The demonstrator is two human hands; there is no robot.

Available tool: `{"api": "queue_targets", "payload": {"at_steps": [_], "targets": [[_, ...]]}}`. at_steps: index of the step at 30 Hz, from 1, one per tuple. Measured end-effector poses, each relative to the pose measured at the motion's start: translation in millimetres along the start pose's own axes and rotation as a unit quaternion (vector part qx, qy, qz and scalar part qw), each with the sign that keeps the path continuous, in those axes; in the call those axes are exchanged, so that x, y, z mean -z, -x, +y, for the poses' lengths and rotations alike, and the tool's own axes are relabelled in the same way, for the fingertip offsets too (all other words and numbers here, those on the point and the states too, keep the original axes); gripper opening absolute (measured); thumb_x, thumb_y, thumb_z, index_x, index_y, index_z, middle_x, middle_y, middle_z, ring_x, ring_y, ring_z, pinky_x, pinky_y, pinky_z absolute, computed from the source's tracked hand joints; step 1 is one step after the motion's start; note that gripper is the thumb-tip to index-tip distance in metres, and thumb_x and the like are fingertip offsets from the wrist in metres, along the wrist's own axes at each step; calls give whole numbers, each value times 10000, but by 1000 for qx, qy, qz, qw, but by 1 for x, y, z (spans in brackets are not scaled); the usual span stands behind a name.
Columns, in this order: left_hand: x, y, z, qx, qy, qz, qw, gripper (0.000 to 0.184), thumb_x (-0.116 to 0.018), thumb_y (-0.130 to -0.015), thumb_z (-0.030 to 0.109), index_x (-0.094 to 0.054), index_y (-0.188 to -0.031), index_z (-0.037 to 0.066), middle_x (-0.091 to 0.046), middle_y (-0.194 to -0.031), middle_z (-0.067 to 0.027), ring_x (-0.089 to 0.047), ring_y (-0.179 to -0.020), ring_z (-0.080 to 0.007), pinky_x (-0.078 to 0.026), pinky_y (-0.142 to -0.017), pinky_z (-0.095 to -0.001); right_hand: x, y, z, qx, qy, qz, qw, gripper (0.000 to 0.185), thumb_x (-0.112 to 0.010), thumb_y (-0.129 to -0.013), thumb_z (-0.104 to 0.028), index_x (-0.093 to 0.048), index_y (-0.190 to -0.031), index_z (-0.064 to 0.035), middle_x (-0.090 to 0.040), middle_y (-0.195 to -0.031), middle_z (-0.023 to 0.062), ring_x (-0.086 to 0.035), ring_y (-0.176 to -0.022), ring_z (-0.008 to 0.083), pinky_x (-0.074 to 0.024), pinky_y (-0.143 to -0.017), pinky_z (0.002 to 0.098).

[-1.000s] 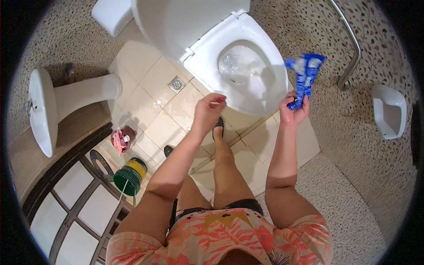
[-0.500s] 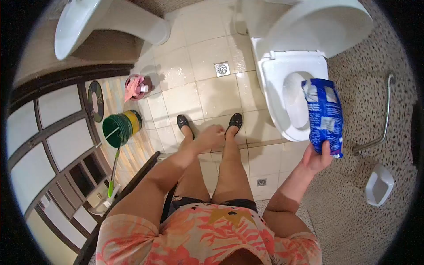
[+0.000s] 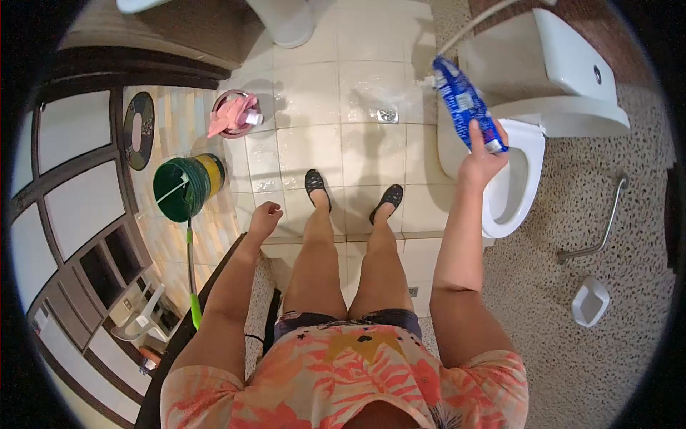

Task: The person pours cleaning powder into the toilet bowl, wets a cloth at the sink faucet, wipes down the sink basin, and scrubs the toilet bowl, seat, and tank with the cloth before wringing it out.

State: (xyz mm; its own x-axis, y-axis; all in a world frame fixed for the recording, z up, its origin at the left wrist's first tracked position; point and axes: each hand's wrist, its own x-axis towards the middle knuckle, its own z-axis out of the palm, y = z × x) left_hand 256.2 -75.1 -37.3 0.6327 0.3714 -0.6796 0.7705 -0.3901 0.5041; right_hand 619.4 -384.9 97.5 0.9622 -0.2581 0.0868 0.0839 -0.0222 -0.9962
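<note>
My right hand (image 3: 484, 159) grips the lower end of a blue packet (image 3: 464, 104). The packet tilts up to the left over the tiled floor, and white powder shows at its upper end and in the air near the floor drain (image 3: 387, 116). Behind my right hand stands the toilet (image 3: 516, 193) with its lid raised. My left hand (image 3: 266, 219) hangs with curled fingers above the floor's edge, left of my legs; what it holds, if anything, is hidden.
A pink basin (image 3: 236, 114) with a cloth and a bottle stands on the floor. Left of my legs are a green and yellow bucket (image 3: 187, 187) with a long handle in it, and a doorway threshold. A grab bar (image 3: 607, 225) runs along the right wall.
The view has turned toward the floor. My right hand has moved the blue packet from beside the toilet bowl toward the drain. My left hand has moved left, away from my legs.
</note>
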Motion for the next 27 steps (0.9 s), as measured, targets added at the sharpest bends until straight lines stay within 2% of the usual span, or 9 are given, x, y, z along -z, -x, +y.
{"api": "queue_targets", "payload": {"at_steps": [3,5,10,14,17,20,21,25,27], "targets": [[23,-1,1,4,20,-4,1000,261,-634,-772,190,-618,-937,-12,-648,-848,-159,-624,-803,-260,-491,-725,-350,-29,0,-10,7,-96,14,995,249,-652,-794,-15,-561,-1016,52,-616,-955,102,-601,-834,169,-495,-765,289],[39,-1,3,25,27,-13,999,260,-630,-779,190,-616,-945,-10,-650,-861,-150,-624,-817,-256,-487,-742,-344,-37,2,-20,-156,-286,28,945,208,-612,-836,-84,-574,-1020,7,-628,-960,92,-618,-854,204,-516,-760,321],[38,-10,-21,46,133,30,990,248,-631,-783,190,-617,-925,-14,-651,-851,-142,-621,-800,-242,-479,-728,-335,-40,-6,-6,-217,-420,107,875,185,-622,-833,-170,-609,-994,-80,-644,-920,53,-614,-832,217,-522,-731,352],[20,1,-31,81,173,46,981,217,-643,-777,192,-631,-820,-20,-643,-735,-106,-594,-677,-177,-461,-635,-308,-31,-17,8,-282,-508,-26,813,191,-624,-830,-199,-609,-983,-85,-642,-931,45,-590,-783,178,-529,-664,305],[17,26,4,120,183,15,976,226,-659,-800,210,-632,-766,-12,-603,-678,-31,-527,-656,-103,-437,-616,-266,-26,-29,13,-356,-583,-141,717,301,-650,-791,-283,-602,-1019,-92,-625,-984,53,-583,-808,174,-514,-625,304],[-25,40,11,123,302,52,944,253,-667,-799,239,-632,-736,-3,-590,-664,-21,-520,-640,-98,-430,-601,-263,-26,-37,21,-380,-547,-255,701,339,-639,-784,-260,-590,-1076,-95,-617,-1042,64,-591,-852,197,-507,-632,328],[-28,52,30,110,328,68,936,243,-657,-813,244,-634,-781,4,-592,-690,-17,-525,-675,-93,-433,-616,-260,-16,-48,37,-372,-501,-306,719,398,-655,-731,-166,-577,-1115,-96,-605,-1087,99,-595,-915,254,-506,-735,401],[-83,84,84,124,424,187,877,243,-646,-826,236,-625,-866,-3,-600,-745,-30,-540,-726,-99,-447,-655,-265,-35,-53,25,-374,-318,-412,767,523,-659,-595,-33,-554,-1107,-57,-604,-1074,161,-578,-983,336,-431,-915,476],[-117,96,99,138,451,208,857,246,-631,-837,220,-607,-937,-3,-613,-812,-54,-560,-775,-115,-458,-694,-278,-45,-47,8,-355,-241,-517,741,429,-669,-605,-31,-562,-1020,-27,-623,-958,136,-595,-911,297,-456,-874,417]]}}
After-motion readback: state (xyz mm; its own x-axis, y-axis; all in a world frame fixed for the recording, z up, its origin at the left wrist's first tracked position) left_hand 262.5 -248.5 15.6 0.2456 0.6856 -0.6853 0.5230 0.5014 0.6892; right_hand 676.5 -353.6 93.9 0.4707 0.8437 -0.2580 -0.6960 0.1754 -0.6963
